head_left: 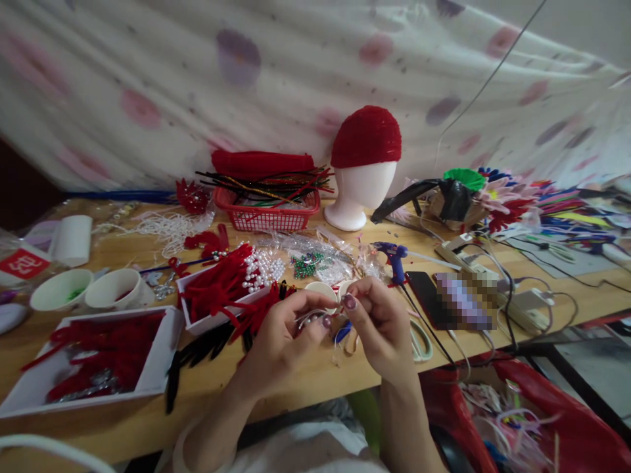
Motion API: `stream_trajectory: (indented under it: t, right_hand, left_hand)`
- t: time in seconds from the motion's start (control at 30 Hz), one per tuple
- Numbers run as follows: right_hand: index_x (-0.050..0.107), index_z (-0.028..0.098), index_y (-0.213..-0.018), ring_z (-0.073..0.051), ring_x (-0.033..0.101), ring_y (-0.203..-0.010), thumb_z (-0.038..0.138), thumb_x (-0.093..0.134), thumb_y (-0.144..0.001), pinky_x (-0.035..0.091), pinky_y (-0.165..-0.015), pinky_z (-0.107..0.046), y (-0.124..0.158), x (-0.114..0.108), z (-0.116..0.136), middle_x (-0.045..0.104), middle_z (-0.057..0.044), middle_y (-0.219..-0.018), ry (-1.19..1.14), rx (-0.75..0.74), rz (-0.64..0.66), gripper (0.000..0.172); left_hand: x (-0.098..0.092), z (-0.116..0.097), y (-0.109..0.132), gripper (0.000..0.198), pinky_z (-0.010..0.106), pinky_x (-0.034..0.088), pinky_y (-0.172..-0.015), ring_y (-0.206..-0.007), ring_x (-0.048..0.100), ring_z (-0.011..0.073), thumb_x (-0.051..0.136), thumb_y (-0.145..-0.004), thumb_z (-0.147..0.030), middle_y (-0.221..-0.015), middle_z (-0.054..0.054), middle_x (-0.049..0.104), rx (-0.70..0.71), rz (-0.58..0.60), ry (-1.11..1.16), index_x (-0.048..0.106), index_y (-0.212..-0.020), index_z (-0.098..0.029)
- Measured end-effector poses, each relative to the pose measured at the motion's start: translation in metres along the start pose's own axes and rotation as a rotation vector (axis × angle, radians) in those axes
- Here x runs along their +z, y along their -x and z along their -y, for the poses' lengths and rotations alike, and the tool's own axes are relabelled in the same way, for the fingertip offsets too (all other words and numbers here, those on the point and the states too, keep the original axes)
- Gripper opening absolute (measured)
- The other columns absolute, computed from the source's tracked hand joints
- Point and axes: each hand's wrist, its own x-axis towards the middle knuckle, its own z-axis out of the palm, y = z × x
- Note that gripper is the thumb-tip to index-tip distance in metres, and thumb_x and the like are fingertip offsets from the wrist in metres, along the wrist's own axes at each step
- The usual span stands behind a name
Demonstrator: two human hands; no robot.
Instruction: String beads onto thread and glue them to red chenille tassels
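My left hand [286,338] and my right hand [379,332] meet over the front of the wooden table. The thumb and forefinger of each are pinched together. A thin pale strand [310,316] loops at my left fingertips, with what look like small pearly beads on it. What my right fingertips pinch is too small to make out. Right behind my hands stand small white cups [319,289]. Red fuzzy stems tipped with white pearl beads [263,269] lie in a white box to the left. Below my right hand are scissors [421,341] with pale green handles.
A blue glue gun [393,259], a dark phone [430,299] and a power strip [517,312] lie to the right. Behind are a red basket [269,213] of stems and a white foam head [362,194] in a red cap. An open box [165,355] holds red pieces at left.
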Motion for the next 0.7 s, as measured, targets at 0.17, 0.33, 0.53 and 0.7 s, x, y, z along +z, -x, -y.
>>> stream_trajectory:
  t: [0.17,0.33,0.53,0.7]
  right_hand:
    - [0.055,0.023,-0.088,-0.011,0.036,-0.044,0.041,0.056,-0.102,0.024,-0.044,-0.026,-0.003,0.001,0.000,0.043,0.007,-0.057,-0.062,0.014,-0.006,0.023]
    - [0.055,0.023,-0.086,-0.012,0.038,-0.048,0.040,0.058,-0.101,0.026,-0.046,-0.026,-0.004,0.004,0.002,0.047,0.006,-0.059,-0.068,-0.021,-0.002,0.022]
    - [0.052,0.025,-0.086,-0.013,0.036,-0.048,0.039,0.057,-0.102,0.026,-0.046,-0.027,0.003,0.013,-0.012,0.043,0.006,-0.059,0.006,-0.016,-0.193,0.022]
    - [0.055,0.024,-0.089,-0.012,0.037,-0.048,0.040,0.055,-0.103,0.028,-0.046,-0.026,0.000,0.014,-0.016,0.044,0.006,-0.061,-0.056,0.009,-0.198,0.022]
  left_hand:
    - [-0.001,-0.001,-0.003,0.023,0.020,0.034,-0.046,-0.050,0.044,0.0092,0.065,-0.087,-0.041,-0.060,-0.004,0.053,-0.110,0.034,0.117,0.066,-0.091,-0.018]
    - [0.004,0.001,-0.005,0.038,0.020,0.039,-0.046,-0.049,0.047,0.0096,0.069,-0.085,-0.055,-0.061,-0.003,0.056,-0.101,-0.078,0.115,0.060,-0.080,-0.019]
    - [0.016,0.013,0.002,0.036,0.019,0.040,-0.049,-0.052,0.049,0.0098,0.062,-0.093,-0.053,-0.061,-0.005,0.053,0.038,-0.233,0.011,0.055,-0.079,-0.020]
    - [0.016,0.016,0.000,0.036,0.020,0.040,-0.048,-0.050,0.048,0.0098,0.060,-0.094,-0.054,-0.061,-0.005,0.052,0.021,-0.219,0.007,0.056,-0.081,-0.020]
